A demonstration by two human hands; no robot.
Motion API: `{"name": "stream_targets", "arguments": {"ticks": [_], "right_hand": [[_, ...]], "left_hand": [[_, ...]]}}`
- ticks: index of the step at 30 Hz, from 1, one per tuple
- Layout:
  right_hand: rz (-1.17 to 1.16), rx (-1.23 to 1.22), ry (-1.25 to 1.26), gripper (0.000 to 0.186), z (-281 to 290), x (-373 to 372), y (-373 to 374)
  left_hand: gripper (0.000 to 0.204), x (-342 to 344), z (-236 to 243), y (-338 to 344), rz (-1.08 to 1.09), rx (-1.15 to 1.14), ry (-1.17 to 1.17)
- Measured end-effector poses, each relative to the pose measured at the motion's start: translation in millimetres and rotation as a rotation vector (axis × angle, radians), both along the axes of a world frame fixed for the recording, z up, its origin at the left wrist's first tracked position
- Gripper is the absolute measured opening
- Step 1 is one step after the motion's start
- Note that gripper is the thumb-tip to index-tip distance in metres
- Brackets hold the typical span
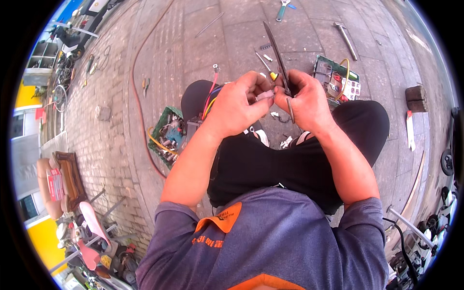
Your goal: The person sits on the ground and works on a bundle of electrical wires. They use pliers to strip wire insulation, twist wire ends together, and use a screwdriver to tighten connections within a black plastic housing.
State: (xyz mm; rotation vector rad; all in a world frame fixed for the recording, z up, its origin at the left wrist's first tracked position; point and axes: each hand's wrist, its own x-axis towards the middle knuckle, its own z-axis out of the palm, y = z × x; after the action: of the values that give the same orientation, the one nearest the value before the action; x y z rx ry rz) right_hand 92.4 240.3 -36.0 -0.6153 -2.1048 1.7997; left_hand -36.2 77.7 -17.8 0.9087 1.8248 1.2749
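My left hand (241, 104) pinches a small whitish, translucent piece (264, 95) between thumb and fingers. My right hand (307, 99) is closed around a long, narrow, dark metal tool (275, 50). Its blade-like part points up and away, and a shorter end (291, 110) shows below the thumb; its exact kind is unclear. Both hands meet above my lap, fingertips almost touching. Red, yellow and blue wires (209, 104) run beside my left wrist, near my left knee. Beyond the fingers a yellow-handled screwdriver (265, 65) lies on the paving.
A green crate of parts (166, 130) stands left of my legs, another green crate (355, 79) to the right. A hammer (345, 41), a wrench (282, 10), pliers (145, 87) and a dark block (416, 99) lie around. A reddish hose (134, 72) crosses the paving at left.
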Motion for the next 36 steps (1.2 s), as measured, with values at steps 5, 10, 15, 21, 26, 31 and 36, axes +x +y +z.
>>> {"name": "stream_targets", "arguments": {"ticks": [5, 10, 15, 21, 26, 31, 36], "right_hand": [[-0.018, 0.182, -0.001, 0.03, -1, 2, 1], [-0.004, 0.373, 0.031, 0.03, 7, 0, 1], [0.027, 0.506, 0.039, 0.03, 13, 2, 0], [-0.133, 0.338, 0.003, 0.021, 2, 1, 17], [-0.071, 0.082, 0.098, 0.021, 0, 2, 11], [-0.056, 0.421, -0.002, 0.026, 15, 5, -1], [-0.035, 0.799, -0.094, 0.034, 12, 4, 0]], "left_hand": [[0.028, -2, 9, -1, -0.03, 0.022, -0.121], [0.025, -8, -2, -2, -0.077, 0.07, -0.07], [0.026, -11, -3, -6, -0.086, 0.035, -0.114], [0.025, -16, 7, -14, 0.026, 0.166, -0.397], [0.025, -12, 4, -7, 0.101, 0.192, -0.338], [0.025, -16, 2, -8, 0.189, 0.234, -0.43], [0.022, -19, 0, -7, 0.269, 0.316, -0.511]]}}
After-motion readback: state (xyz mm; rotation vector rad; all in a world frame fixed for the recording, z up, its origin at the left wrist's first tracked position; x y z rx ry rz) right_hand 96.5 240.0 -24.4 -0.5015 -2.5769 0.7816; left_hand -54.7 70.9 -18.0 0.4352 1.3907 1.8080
